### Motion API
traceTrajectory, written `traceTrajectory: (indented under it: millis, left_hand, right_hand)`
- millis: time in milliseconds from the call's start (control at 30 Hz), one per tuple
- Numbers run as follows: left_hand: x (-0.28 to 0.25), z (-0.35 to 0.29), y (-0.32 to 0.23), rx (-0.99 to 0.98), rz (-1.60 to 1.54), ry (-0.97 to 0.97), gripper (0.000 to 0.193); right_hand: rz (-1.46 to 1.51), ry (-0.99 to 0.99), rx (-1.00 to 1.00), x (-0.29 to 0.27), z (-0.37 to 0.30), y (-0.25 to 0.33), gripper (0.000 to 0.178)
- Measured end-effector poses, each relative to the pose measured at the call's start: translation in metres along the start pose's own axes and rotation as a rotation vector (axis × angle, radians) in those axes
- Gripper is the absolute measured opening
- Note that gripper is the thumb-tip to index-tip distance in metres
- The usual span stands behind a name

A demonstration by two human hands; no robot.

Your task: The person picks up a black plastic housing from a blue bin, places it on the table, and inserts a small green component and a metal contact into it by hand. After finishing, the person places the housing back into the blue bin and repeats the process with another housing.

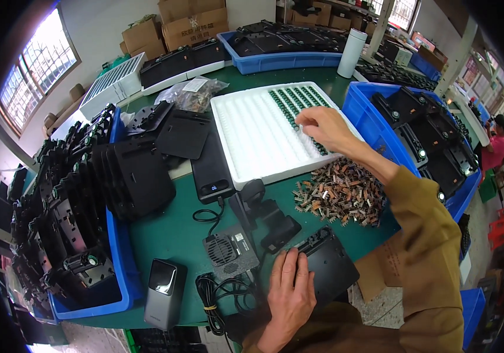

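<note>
- Head view: a smooth green tabletop [175, 235] fills the workshop foreground, barred window [39, 65] at 10 o'clock.
- Right hand [326, 127], fingers curled, at green pieces [284, 109] in a ribbed white foam tray [258, 135], 1 o'clock; its grip is hard to tell.
- Left hand [292, 288], empty, fingers extended, rests on a black plastic panel [329, 267], 5 o'clock.
- Jagged heap of parts [346, 191], 3 o'clock.

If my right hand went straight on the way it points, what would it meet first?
Your right hand would likely first meet the leftmost row of small green pieces in the rectangular white foam tray, though depth is unclear.
</note>
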State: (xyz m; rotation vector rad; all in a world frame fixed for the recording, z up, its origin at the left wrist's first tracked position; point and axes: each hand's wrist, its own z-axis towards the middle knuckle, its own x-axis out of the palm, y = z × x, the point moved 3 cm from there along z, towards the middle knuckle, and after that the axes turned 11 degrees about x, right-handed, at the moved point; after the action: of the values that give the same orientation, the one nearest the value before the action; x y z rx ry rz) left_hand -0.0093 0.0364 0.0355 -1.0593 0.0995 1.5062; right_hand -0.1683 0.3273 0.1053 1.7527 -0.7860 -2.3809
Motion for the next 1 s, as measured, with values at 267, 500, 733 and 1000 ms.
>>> traceTrajectory:
  millis: [267, 500, 733, 1000]
  left_hand:
    - [-0.004, 0.001, 0.007, -0.008, 0.025, -0.005, 0.041]
    - [-0.002, 0.001, 0.006, 0.004, 0.016, 0.017, 0.039]
    - [-0.003, -0.004, 0.003, 0.011, 0.056, 0.04, 0.041]
    - [-0.003, 0.002, 0.003, 0.002, 0.006, 0.002, 0.041]
  right_hand:
    - [-0.267, -0.229, -0.161, 0.057, 0.027, 0.0, 0.012]
    - [-0.169, -0.114, -0.059, 0.044, 0.037, -0.008, 0.009]
    - [0.208, 0.036, 0.094, 0.02, 0.038, -0.017, 0.009]
    - [0.655, 0.201, 0.243, -0.024, -0.009, 0.026, 0.029]
